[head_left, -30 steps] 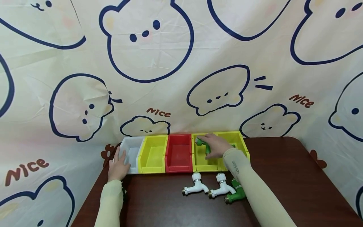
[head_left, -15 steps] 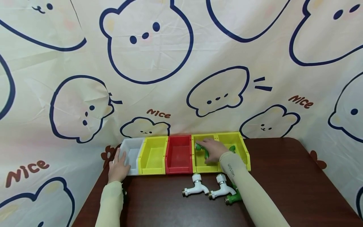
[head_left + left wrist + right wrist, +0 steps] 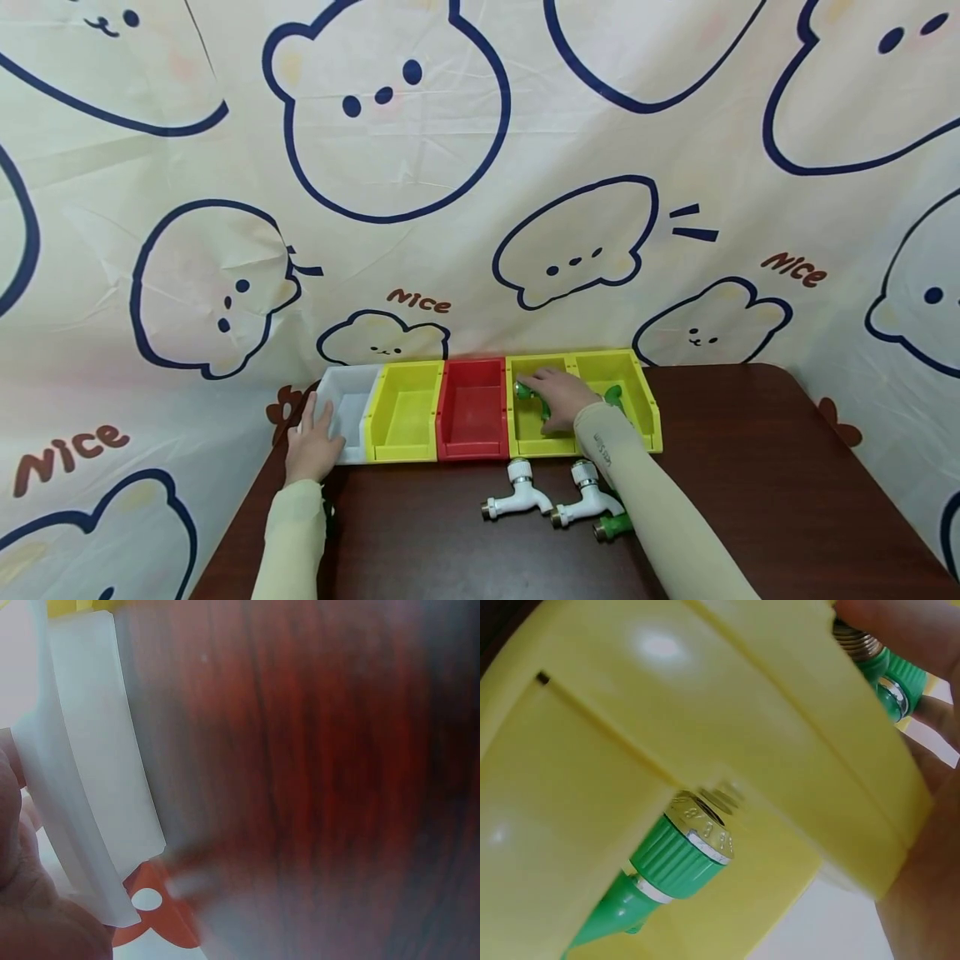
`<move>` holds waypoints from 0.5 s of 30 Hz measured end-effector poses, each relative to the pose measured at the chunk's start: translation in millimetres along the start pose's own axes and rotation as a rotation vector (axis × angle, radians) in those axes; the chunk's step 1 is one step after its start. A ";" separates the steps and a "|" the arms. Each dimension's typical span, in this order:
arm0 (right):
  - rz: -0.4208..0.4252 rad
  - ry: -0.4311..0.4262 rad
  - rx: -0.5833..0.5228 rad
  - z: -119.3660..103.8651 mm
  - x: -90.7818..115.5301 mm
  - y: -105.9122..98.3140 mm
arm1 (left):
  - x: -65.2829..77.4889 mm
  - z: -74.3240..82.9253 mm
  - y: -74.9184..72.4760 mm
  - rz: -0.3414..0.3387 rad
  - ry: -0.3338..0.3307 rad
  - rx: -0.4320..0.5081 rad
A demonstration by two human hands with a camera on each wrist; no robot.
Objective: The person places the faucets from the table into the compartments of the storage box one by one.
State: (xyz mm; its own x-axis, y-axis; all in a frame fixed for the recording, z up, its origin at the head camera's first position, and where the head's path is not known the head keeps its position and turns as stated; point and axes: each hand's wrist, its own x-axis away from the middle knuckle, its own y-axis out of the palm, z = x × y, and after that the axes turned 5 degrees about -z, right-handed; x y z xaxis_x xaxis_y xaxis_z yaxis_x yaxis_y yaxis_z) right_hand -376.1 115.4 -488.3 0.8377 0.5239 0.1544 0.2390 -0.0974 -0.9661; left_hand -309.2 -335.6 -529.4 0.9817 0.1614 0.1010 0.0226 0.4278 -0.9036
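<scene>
My right hand (image 3: 561, 398) reaches into the yellow bin (image 3: 528, 442) right of the red one. Its fingers and thumb hold a green faucet (image 3: 522, 390) low inside the bin; the hand covers part of it. In the right wrist view this faucet (image 3: 904, 682) shows between thumb and fingers, past the yellow wall. A second green faucet (image 3: 614, 394) lies in the rightmost yellow bin (image 3: 647, 417), its ribbed collar (image 3: 676, 859) close to the right wrist camera. At the far left, my left hand (image 3: 311, 446) rests on the white bin (image 3: 352, 408) with fingers extended along its side wall (image 3: 105, 742).
Two white faucets (image 3: 519, 492) (image 3: 588, 496) lie on the dark wooden table (image 3: 450, 550) before the bins. Beside them, another green faucet (image 3: 613, 527) is partly hidden by my right sleeve. A yellow bin (image 3: 405, 412) and a red bin (image 3: 472, 417) stand mid-row. Patterned cloth hangs behind.
My right hand has shifted slightly left and settled lower with the green faucet in the bin. More of the faucet in the rightmost bin shows. My left hand keeps its place.
</scene>
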 end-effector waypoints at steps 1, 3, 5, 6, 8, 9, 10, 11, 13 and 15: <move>0.002 -0.001 0.009 0.1 -0.5 0.4 | 0.0 0.3 -0.4 0.002 0.001 0.001; 0.006 -0.002 0.025 0.0 -1.0 0.8 | 0.5 1.2 -1.3 0.004 0.001 0.002; 0.007 -0.006 0.037 -0.7 -1.1 0.9 | 0.8 1.7 -1.6 0.004 -0.003 0.005; 0.006 -0.005 0.044 -1.3 -1.0 0.7 | 0.7 1.7 -1.6 0.002 -0.005 0.004; 0.003 -0.006 0.057 -2.7 -0.6 0.2 | 1.2 2.1 -1.4 -0.003 -0.007 0.003; 0.002 -0.008 0.058 -3.4 -0.2 0.0 | 1.1 2.0 -1.5 -0.006 -0.008 0.002; -0.001 -0.007 0.059 -4.3 0.1 -0.3 | 1.1 1.8 -1.7 -0.007 -0.007 -0.001; -0.004 -0.005 0.062 -4.9 0.3 -0.5 | 1.2 1.7 -1.6 -0.008 -0.007 -0.003; -0.008 -0.004 0.064 -5.7 0.7 -0.1 | 1.7 1.8 -1.5 -0.010 -0.005 -0.005; -0.015 0.001 0.064 -5.7 0.4 1.0 | 1.7 1.5 -1.5 -0.010 -0.003 -0.009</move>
State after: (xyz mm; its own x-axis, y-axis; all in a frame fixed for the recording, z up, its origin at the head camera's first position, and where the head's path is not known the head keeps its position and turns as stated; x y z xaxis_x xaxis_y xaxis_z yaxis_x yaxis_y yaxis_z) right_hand -372.7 110.7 -488.0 0.8346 0.5243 0.1688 0.2192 -0.0350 -0.9751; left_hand -307.9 -334.7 -527.2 0.9809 0.1598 0.1113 0.0342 0.4217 -0.9061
